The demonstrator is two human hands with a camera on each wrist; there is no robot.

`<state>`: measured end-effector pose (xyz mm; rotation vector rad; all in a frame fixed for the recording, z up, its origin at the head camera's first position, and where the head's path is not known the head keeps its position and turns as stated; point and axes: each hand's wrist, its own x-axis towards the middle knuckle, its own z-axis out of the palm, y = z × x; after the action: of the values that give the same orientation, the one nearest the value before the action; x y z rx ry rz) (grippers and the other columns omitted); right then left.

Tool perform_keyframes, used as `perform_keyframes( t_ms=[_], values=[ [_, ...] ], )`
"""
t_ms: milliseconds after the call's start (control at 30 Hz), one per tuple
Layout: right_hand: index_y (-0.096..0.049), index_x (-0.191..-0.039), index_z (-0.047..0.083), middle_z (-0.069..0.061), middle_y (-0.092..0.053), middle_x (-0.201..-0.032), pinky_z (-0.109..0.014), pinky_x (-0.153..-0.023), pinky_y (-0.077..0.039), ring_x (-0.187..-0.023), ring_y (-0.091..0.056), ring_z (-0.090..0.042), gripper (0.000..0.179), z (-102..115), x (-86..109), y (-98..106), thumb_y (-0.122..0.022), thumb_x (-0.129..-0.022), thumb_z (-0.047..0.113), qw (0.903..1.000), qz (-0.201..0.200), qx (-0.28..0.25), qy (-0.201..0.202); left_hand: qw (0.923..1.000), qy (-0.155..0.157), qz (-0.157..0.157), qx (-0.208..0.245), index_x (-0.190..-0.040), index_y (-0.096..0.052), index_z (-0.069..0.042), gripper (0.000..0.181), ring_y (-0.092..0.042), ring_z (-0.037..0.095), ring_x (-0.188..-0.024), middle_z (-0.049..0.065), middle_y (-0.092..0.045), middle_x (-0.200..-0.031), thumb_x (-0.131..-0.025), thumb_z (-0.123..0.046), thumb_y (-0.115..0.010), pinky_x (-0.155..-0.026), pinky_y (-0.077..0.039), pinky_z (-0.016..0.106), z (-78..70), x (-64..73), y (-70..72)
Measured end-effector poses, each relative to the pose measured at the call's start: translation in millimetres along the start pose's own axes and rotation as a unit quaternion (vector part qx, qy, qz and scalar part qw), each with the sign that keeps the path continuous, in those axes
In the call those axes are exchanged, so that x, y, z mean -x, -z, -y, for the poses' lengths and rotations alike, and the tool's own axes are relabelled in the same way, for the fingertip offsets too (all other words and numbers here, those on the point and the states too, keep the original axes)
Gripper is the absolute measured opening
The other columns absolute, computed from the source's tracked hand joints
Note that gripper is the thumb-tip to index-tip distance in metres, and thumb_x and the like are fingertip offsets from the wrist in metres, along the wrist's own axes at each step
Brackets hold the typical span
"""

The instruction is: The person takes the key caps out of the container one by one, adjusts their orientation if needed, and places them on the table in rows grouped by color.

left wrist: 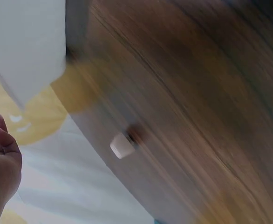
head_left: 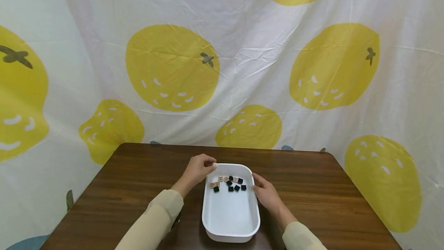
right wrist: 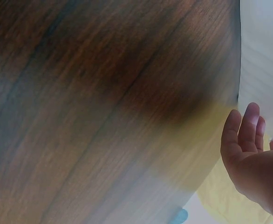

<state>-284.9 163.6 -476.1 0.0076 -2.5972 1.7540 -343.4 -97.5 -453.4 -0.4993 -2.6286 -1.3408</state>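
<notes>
A white rectangular tray [head_left: 230, 213] sits on the table, with several small square tiles in its far half. Some tiles are black [head_left: 237, 188]; others are light tan with dark marks [head_left: 220, 179]. My left hand [head_left: 198, 169] pinches a small pale tile [head_left: 215, 164] at the tray's far left corner. My right hand [head_left: 267, 194] holds the tray's right side near the far corner, its fingers along the outer wall and the thumb at the rim. In the right wrist view those fingers [right wrist: 252, 121] look nearly straight. The left wrist view shows the left hand [left wrist: 3, 158] only at its edge.
A blurred small white piece with a dark side [left wrist: 122, 145] shows on the table in the left wrist view. The dark wooden table [head_left: 329, 203] extends on both sides of the tray. Behind its far edge hangs a white cloth with yellow lemons [head_left: 243, 68].
</notes>
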Motion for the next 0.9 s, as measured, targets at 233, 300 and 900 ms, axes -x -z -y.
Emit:
perform_keyframes(
  t_ms=[233,300,900],
  values=[
    [-0.048,-0.143,-0.003,-0.021,-0.059,-0.097,-0.03,-0.067,-0.046,-0.082,-0.058,-0.026,0.046,2,1.3,0,-0.052,-0.096,0.002,1.0,0.002,0.001,-0.009,0.9996,0.017,-0.02,-0.005,-0.108,-0.074,-0.004,0.02,-0.063,0.019,-0.089,0.005,-0.069,-0.099,-0.089,-0.011,-0.073,-0.074,-0.054,0.035,10.9,2.2,16.5],
    [-0.048,-0.142,-0.003,-0.02,-0.058,-0.092,-0.03,-0.065,-0.046,-0.077,-0.057,-0.025,0.047,2,1.4,0,-0.052,-0.096,0.002,0.9999,0.0,0.001,-0.01,0.9995,0.018,-0.024,-0.008,-0.108,-0.074,-0.004,0.02,-0.064,0.019,-0.089,0.005,-0.07,-0.1,-0.089,-0.011,-0.073,-0.074,-0.054,0.035,15.3,3.4,22.6],
    [-0.048,-0.143,-0.002,-0.019,-0.057,-0.091,-0.03,-0.062,-0.045,-0.073,-0.055,-0.024,0.047,2,0.8,1,-0.052,-0.097,0.003,0.9999,0.002,0.004,-0.013,0.9891,0.022,0.016,-0.145,-0.096,-0.074,-0.001,0.011,-0.062,0.02,-0.08,0.004,-0.068,-0.085,-0.087,-0.006,-0.073,-0.074,-0.052,0.04,80.6,26.0,77.4]
  ],
)
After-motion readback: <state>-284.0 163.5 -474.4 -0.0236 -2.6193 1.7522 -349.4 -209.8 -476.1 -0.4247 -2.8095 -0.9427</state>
